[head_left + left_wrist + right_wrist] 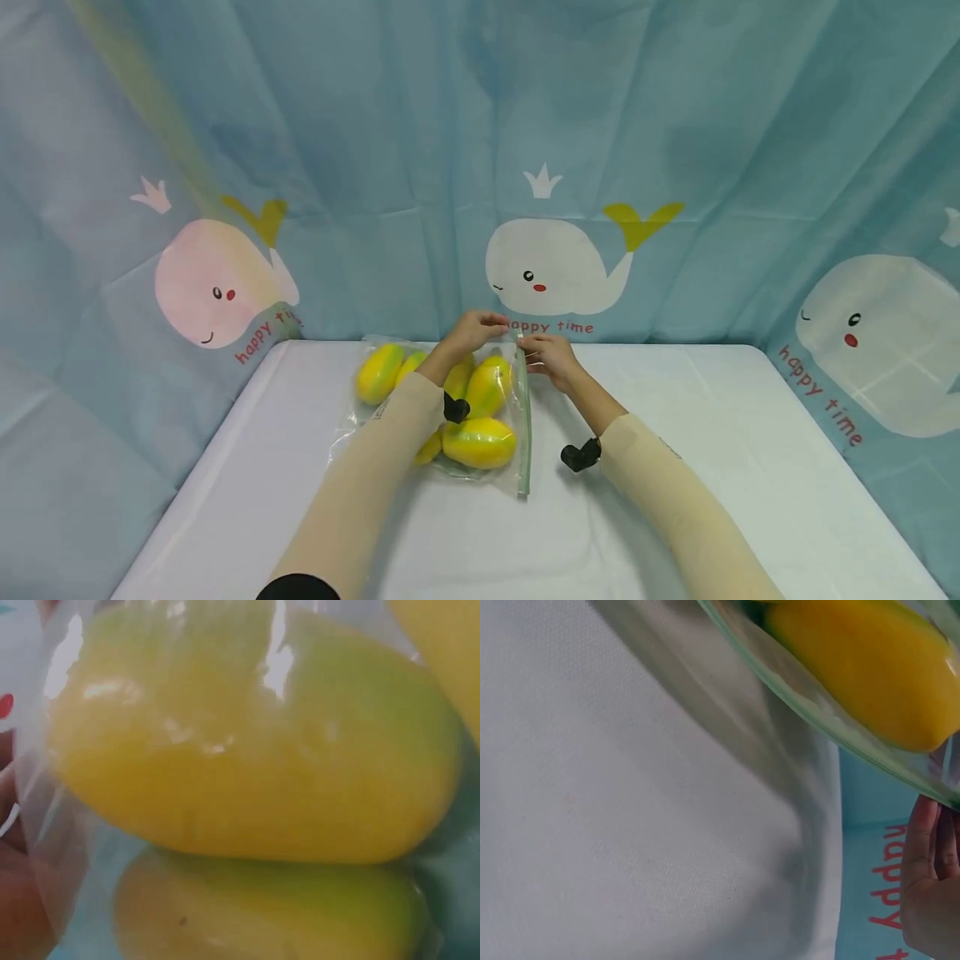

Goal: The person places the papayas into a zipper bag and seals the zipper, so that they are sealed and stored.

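Observation:
A clear zip bag (pixel 522 450) with a green zip edge lies on the table, holding several yellow-green mangoes (pixel 480 443). My right hand (pixel 551 358) pinches the far end of the zip edge, near a small white piece on it. In the right wrist view, the fingers (pixel 924 832) meet the green strip beside one mango (pixel 870 671). Reaching across the bag, my left hand (pixel 471 332) has its fingertips close to that same corner; I cannot tell whether it grips the film. Two mangoes (pixel 255 742) fill most of the left wrist view behind the clear plastic.
The white table (pixel 675 392) runs back to a blue curtain (pixel 420 167) printed with whales and lettering. Black wrist mounts (pixel 581 455) sit at both wrists, over cream sleeves (pixel 675 492). The left forearm lies above part of the bag.

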{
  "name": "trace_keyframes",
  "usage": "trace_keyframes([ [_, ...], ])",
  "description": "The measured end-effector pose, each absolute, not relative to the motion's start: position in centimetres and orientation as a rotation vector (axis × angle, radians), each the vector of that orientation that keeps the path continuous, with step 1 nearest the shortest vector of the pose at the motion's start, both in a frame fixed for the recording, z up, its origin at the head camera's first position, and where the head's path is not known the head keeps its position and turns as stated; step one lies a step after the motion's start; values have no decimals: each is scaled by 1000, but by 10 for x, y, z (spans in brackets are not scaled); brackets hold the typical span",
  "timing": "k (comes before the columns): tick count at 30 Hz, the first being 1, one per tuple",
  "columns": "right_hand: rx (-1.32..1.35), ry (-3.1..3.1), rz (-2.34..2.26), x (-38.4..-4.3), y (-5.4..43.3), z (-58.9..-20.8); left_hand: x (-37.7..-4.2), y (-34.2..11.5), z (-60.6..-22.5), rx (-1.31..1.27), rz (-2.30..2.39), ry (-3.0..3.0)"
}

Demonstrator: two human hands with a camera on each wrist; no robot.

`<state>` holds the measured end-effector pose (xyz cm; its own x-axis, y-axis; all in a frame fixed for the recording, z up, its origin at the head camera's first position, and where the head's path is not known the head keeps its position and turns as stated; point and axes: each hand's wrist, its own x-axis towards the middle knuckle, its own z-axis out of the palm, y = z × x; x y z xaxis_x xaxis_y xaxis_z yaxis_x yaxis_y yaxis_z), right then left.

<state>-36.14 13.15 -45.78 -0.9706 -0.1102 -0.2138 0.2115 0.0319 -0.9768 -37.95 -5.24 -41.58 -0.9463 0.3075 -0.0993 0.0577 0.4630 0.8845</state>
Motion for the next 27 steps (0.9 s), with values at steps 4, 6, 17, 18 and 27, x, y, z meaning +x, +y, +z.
trace_keyframes([
  [4, 67, 2061, -2016, -363, 131, -455, -383, -54, -416, 354, 1437, 2456],
  [6, 52, 2061, -2011, -363, 131, -453, -384, -54, -416, 369, 1420, 2457],
  [17, 11, 2093, -2003, -362, 132, -450, -385, -49, -419, 281, 1374, 2479],
  [18, 11, 2094, -2003, -362, 132, -449, -385, -49, -419, 269, 1381, 2479],
  [27, 7, 2142, -1977, -362, 129, -445, -388, -46, -421, 203, 1483, 2460],
])
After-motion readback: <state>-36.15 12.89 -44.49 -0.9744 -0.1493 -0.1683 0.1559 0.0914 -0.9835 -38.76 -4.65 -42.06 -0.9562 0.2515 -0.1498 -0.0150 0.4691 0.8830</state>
